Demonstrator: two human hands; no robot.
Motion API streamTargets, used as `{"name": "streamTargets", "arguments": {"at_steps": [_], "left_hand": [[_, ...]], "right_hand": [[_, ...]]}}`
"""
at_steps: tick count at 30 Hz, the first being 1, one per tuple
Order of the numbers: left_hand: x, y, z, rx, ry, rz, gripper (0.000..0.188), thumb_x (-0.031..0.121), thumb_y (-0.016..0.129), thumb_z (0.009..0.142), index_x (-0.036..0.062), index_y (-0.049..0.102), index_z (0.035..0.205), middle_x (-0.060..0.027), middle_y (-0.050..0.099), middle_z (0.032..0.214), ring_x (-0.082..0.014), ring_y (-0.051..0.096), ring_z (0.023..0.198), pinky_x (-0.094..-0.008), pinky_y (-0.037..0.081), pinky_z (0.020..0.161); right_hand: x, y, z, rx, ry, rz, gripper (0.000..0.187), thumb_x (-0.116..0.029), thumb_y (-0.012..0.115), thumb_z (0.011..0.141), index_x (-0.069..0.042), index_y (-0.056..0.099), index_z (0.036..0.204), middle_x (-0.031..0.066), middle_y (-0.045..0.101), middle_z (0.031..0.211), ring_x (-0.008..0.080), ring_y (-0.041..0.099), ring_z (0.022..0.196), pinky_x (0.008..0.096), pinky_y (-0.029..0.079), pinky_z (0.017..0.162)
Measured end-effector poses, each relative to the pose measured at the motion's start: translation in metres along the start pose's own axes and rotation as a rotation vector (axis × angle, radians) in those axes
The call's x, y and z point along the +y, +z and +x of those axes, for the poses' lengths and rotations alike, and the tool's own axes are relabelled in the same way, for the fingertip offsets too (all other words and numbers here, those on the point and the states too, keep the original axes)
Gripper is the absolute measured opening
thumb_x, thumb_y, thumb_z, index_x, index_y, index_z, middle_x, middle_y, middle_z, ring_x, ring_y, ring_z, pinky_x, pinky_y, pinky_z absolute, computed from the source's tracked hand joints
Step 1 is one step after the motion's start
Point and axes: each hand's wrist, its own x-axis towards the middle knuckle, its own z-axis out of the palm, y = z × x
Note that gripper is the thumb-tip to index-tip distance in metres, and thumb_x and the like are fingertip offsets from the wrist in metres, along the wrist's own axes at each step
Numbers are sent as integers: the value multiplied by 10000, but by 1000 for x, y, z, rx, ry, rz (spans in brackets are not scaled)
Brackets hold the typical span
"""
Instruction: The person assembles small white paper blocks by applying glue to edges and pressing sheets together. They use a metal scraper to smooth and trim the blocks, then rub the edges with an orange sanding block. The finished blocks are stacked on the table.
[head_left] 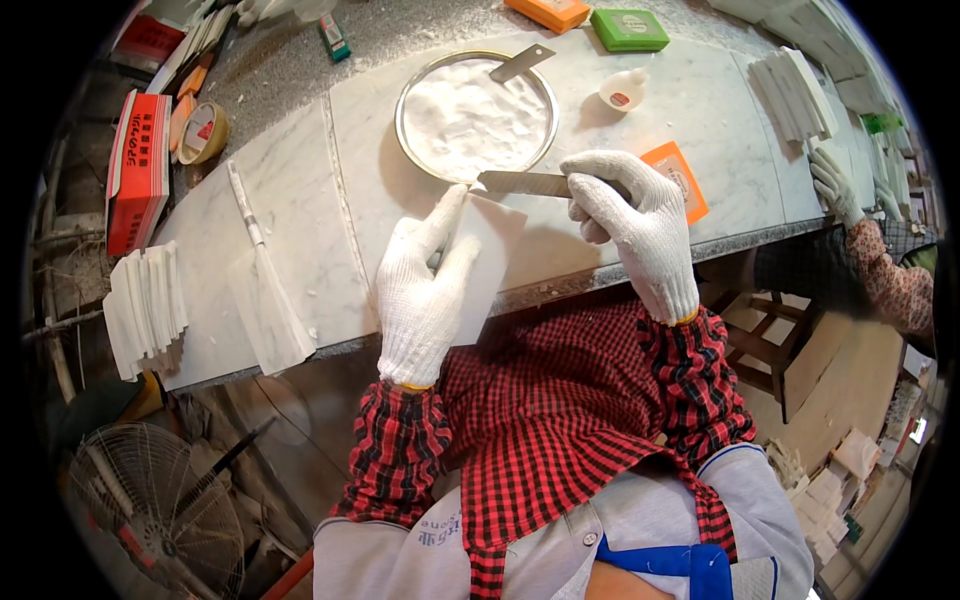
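My left hand (425,290), in a white knitted glove, grips a flat white piece (492,250) that looks like a folded paper packet. Its upper end is at my left fingertips, close to the bowl. My right hand (640,225), gloved too, pinches a flat metal blade (525,184) that points left; the blade's tip is by that upper end, and I cannot tell whether they touch. Just beyond stands a round metal bowl (402,125) of white powder (470,110). A second metal strip (523,63) leans in it. An orange box (678,182) lies beside my right hand.
White strips (270,310) and a white stack (148,305) lie at left, near a red box (138,175). A small white cup (623,90) and green box (628,30) are farther back. Another person's gloved hand (835,185) is at right. A fan (160,510) stands below left.
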Motion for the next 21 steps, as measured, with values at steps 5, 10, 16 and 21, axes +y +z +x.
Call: {"name": "streamTargets", "arguments": {"at_steps": [5,10,16,21], "left_hand": [[-3,-1,0,2,27,-19,546,56,720,870,185,659,1397,-20,526,882,-111,523,761,-279,488,737],[3,-2,0,-9,4,-6,550,34,716,875,175,653,1403,-30,561,924,-113,549,795,-268,496,765],[4,-2,-1,-11,2,-41,537,28,708,884,164,654,1401,-37,576,956,-113,567,832,-268,501,793],[4,-4,-2,-18,4,-15,534,28,707,887,156,651,1403,-39,575,957,-118,572,840,-270,502,797]], "right_hand": [[2,2,-1,21,-6,7,218,-143,676,968,2,736,1119,41,683,798,70,600,663,219,490,605],[1,3,-1,8,-14,-10,214,-135,674,967,4,738,1117,42,692,812,71,610,681,222,495,615],[-1,6,-5,8,-66,-42,191,-85,681,959,5,742,1116,42,711,845,70,634,732,225,508,639],[4,9,-6,29,-119,-49,178,-61,689,953,5,746,1108,43,726,867,63,640,741,225,510,643]]}}
